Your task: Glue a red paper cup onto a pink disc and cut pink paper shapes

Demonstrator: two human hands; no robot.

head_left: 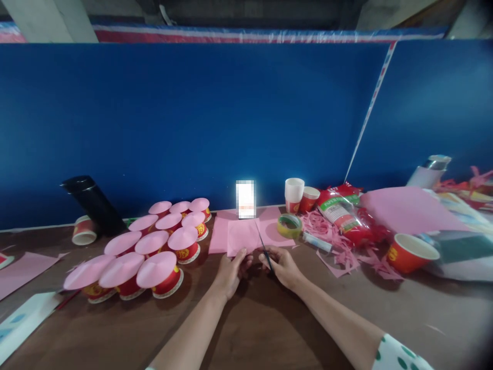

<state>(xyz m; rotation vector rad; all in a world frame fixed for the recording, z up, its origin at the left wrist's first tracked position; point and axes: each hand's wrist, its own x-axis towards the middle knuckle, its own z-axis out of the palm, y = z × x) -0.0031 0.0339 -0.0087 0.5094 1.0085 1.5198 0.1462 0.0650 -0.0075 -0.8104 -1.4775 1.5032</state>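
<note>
The thin, flat pink paper sheet (241, 236) is at the table's middle, in front of a bright upright rectangular screen (245, 198) and over larger, flat pink paper sheets (219, 235). The left hand (230, 272) has its thumb and curled fingers closed on the sheet's near edge. The right hand (283, 267) has its fingers closed round a slim, dark, pointed tool (264, 247); whether that is a pen or a scissor blade, I cannot tell. The tool's tip is beside the sheet's right edge; I cannot tell whether they touch.

The likeliest trouble is a crooked or torn edge: thin paper gripped at one side only could swing or buckle under the tool. Should the tip dip, it could mark or nick the larger sheets beneath. The left fingertips sit close to the tool, so a slip could catch them. A wide sweep leftward could knock the upturned red paper cups (168, 283) topped with shallow pink paper cones (156, 268), and rightward, the yellow-green ring of tape (287, 234)
</note>
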